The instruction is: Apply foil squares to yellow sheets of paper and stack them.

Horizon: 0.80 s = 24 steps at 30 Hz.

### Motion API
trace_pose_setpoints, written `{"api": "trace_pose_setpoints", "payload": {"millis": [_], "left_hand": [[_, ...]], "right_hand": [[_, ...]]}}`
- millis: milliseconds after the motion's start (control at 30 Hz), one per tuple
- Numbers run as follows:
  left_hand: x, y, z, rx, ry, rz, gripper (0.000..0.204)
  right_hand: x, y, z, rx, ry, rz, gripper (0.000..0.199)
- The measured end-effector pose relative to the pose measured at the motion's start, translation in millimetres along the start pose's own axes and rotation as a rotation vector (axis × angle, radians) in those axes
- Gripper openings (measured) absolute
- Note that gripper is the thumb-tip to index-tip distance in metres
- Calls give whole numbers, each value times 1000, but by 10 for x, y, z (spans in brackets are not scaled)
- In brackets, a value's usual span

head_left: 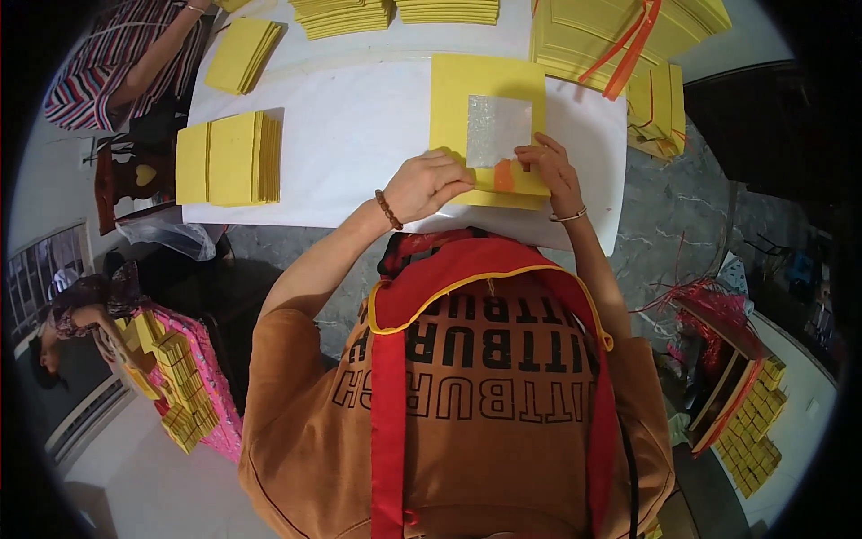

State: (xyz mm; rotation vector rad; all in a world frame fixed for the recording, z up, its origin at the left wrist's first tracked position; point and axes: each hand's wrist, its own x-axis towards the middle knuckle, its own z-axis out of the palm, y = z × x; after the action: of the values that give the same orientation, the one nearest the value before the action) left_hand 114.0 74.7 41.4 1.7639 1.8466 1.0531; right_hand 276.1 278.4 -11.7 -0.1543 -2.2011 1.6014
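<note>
We're looking down at the white table (359,135), and both hands are on the yellow sheet with a silver square (489,126) lying right at its near edge. Our left hand (434,184) is curled, knuckles up, pressing on the sheet's lower left corner; our right hand (552,171) has its fingers bent, fingertips pinching the near edge by an orange patch (504,175). It looks as if the near edge is being folded; we judge this sheet only started. The sheet lies flat, nearly square, slightly longer away from us, foil face up. Folded yellow stacks (229,157) sit to the left, seemingly finished work, and a pile of flat yellow sheets (620,36) waits far right.
</note>
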Motion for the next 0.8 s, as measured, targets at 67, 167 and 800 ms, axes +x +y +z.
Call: {"api": "trace_pose_setpoints", "payload": {"millis": [67,167,800], "left_hand": [[19,-14,-14,-15,-2,-37,14],[39,-16,-35,-41,-24,-107,16],[64,-40,-1,-285,0,-496,15]], "right_hand": [[6,-12,29,5,15,-3,34],[-16,-14,62,8,46,7,41],[-60,54,83,42,99,72,34]]}}
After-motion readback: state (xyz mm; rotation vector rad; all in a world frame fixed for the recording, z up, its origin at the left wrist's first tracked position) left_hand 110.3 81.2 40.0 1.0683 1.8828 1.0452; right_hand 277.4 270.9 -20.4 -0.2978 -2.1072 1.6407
